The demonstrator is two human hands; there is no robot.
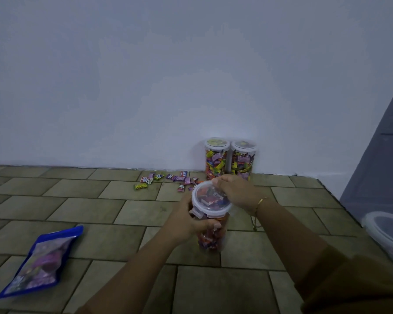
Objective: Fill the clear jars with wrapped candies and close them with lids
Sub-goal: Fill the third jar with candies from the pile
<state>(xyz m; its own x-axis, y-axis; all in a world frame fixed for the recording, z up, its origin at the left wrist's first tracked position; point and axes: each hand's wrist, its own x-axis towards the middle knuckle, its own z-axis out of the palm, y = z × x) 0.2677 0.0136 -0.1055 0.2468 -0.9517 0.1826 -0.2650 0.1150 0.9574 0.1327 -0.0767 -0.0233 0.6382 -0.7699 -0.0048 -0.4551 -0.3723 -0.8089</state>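
Jar: we see the candy-filled jar (pixel 210 234) upright on the tiled floor (pixel 100 214).
Left hand (pixel 188 219): our fingers curl round its upper wall.
Right hand (pixel 236 191): our fingers curl over the lid (pixel 210 199), gripping its far rim.

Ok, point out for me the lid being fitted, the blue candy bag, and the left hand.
lid (pixel 211 199): head view, centre of the clear top.
blue candy bag (pixel 40 264): head view, middle of its clear front panel.
left hand (pixel 191 220): head view, back of the hand gripping the jar.
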